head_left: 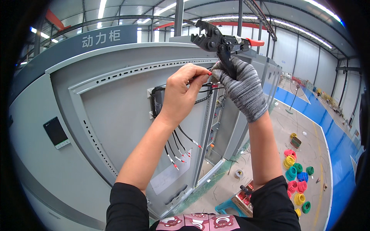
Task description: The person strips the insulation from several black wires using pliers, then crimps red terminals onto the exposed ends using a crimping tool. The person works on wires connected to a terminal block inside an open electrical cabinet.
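My bare left hand [183, 89] pinches a small red ferrule [210, 74] between thumb and forefinger, close to my gloved right hand. My right hand [241, 86], in a grey knitted glove, holds a black crimping tool [221, 40] with a red handle end; its toothed jaws stand apart and point up left. The fingertips of both hands nearly meet at the ferrule and a dark wire. Behind them, black wires run from a bundle on the grey cabinet door [121, 124]. Several black wires [179, 141] with white markers and red ferrules hang below my left hand.
A control panel [56, 132] sits on the cabinet at left. The open cabinet's interior [215, 130] shows behind the door edge. Below stand a blue stool [225, 206] and a divided box [242, 202] of small red parts. Coloured wire coils [292, 173] and a tape roll [239, 173] lie on the floor.
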A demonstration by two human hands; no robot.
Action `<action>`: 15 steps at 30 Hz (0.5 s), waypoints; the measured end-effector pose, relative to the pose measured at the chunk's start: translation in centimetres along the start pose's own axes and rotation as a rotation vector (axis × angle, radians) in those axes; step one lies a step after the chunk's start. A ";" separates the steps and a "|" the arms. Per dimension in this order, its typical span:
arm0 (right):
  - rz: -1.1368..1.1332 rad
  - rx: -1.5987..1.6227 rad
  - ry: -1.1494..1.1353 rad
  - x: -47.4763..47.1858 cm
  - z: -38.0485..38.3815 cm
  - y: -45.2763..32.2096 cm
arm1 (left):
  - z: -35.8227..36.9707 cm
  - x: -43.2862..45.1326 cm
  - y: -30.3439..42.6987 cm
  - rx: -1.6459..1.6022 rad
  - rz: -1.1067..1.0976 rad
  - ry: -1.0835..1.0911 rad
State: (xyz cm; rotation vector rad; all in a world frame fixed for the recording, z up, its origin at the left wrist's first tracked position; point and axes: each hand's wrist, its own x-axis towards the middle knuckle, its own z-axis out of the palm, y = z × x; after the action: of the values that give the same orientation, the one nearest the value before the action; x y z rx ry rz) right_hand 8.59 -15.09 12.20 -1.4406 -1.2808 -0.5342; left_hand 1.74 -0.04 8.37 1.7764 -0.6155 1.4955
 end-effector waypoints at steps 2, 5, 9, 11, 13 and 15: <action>0.018 -0.008 -0.001 0.0 0.0 0.1 | -0.2 0.0 0.4 0.020 -0.064 -0.050; 0.030 -0.016 0.014 -0.2 -0.7 0.0 | 0.0 0.3 0.4 -0.017 -0.119 -0.076; 0.190 0.061 0.055 -3.6 -3.9 -1.9 | -0.2 0.6 0.3 -0.196 -0.205 -0.027; 0.401 0.140 0.039 -7.5 -5.5 -0.9 | -0.5 0.6 0.7 -0.268 -0.225 0.022; 0.472 -0.029 -0.079 -11.9 -7.0 1.6 | -0.8 0.6 1.1 -0.297 -0.238 0.056; 0.361 -0.366 -0.243 -16.8 -8.4 4.9 | -0.4 0.8 1.2 -0.334 -0.254 0.080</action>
State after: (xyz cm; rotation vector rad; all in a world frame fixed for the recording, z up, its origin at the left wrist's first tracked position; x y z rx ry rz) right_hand 10.24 -28.67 -1.49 -2.0443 -1.1047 -0.3669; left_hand 0.78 -0.38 9.40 1.4697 -0.5409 1.2061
